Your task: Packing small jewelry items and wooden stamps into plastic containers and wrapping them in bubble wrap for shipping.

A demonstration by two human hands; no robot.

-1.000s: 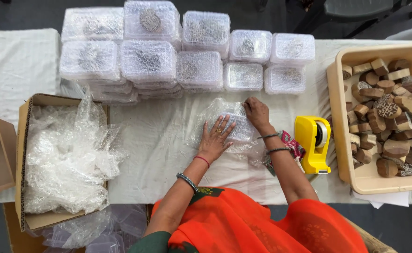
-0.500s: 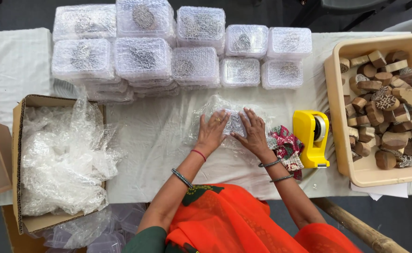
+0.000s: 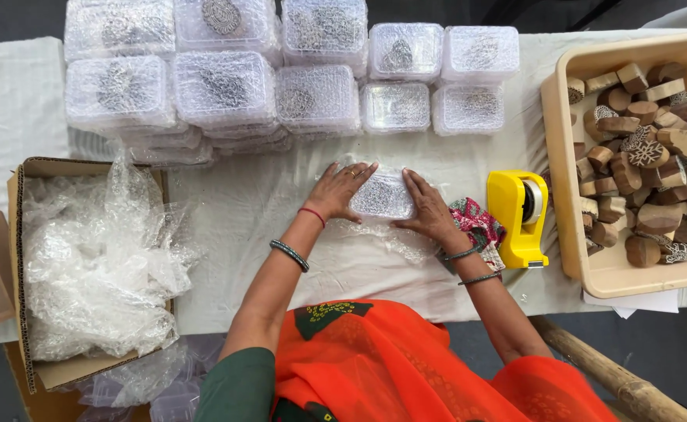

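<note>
Left hand (image 3: pixel 342 190) and right hand (image 3: pixel 428 209) now flat, fingers spread, pressing either side of bubble-wrapped block (image 3: pixel 382 197) at table (image 3: pixel 242 211) centre. Since a second ago: right hand shifted off top to right flank; wrap drawn tighter. Yellow tape dispenser (image 3: pixel 518 217) untouched, just beside right wrist.

Bright, even daylight, soft shadows, mild glare on the bubble wrap (image 3: pixel 97 258), sharp focus, slight edge distortion.

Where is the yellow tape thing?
In the head view, the yellow tape dispenser stands on the white table cloth, on the person's right side, between the right hand and the tan tray of wooden blocks.
</note>
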